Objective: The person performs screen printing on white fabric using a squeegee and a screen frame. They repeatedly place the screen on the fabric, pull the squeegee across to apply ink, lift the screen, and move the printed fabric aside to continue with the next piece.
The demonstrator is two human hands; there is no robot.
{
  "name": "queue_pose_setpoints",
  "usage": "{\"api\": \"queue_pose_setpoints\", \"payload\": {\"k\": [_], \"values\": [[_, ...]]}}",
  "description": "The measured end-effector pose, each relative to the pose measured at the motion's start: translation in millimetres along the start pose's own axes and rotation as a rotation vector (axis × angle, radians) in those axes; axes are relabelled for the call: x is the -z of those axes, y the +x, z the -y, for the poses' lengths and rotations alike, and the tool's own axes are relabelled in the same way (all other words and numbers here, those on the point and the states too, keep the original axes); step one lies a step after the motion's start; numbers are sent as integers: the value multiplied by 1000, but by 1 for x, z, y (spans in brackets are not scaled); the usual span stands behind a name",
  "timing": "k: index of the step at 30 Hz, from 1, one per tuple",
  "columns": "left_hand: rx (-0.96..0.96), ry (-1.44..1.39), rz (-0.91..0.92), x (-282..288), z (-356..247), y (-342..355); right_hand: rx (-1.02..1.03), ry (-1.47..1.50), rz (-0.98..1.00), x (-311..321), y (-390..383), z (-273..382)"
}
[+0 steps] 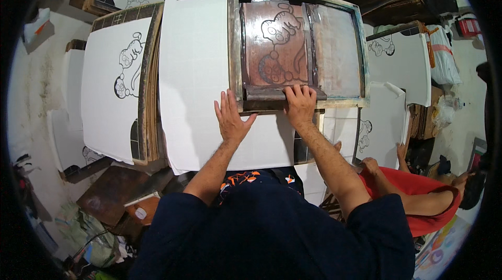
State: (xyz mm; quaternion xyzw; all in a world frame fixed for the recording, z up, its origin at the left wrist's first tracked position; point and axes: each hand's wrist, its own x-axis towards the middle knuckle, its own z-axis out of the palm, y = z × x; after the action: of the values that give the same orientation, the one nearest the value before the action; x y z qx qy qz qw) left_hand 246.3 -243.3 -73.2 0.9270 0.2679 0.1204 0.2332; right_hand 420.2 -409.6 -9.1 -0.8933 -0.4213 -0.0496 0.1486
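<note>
The right hand (299, 103) grips the squeegee (285, 93); the left hand (230, 118) (fingers spread flat) steadies the screen frame (236, 44), which could slip and smear the print.

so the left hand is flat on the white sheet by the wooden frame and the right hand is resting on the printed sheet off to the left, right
Not quite. The left hand does lie flat on the white sheet beside the wooden frame, but the right hand is not on the printed sheet. Its fingers grip the squeegee at the near edge of the screen, as the head view shows.
</note>
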Motion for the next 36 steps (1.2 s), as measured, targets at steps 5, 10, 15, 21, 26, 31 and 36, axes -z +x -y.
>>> {"api": "queue_pose_setpoints", "payload": {"k": [5, 10, 15, 21, 26, 31, 36], "values": [[5, -5, 25, 2, -1, 1, -11, 9, 30, -6, -7, -1], [20, 2, 40, 3, -1, -2, 11, -9, 3, -10, -12, -3], [22, 29, 53, 1, 1, -2, 44, 6, -11, -7, -9, -6], [70, -62, -29, 4, -9, 3, 35, -36, 24, 12, 19, -3], [211, -465, -42, 17, -17, 5, 45, -15, 96, 31, 60, -12], [196, -505, -48, 23, -18, 7, 76, 27, 135, 48, 68, -17], [203, -506, -45, 23, -19, 7, 86, 49, 231, 48, 53, -12]]}}
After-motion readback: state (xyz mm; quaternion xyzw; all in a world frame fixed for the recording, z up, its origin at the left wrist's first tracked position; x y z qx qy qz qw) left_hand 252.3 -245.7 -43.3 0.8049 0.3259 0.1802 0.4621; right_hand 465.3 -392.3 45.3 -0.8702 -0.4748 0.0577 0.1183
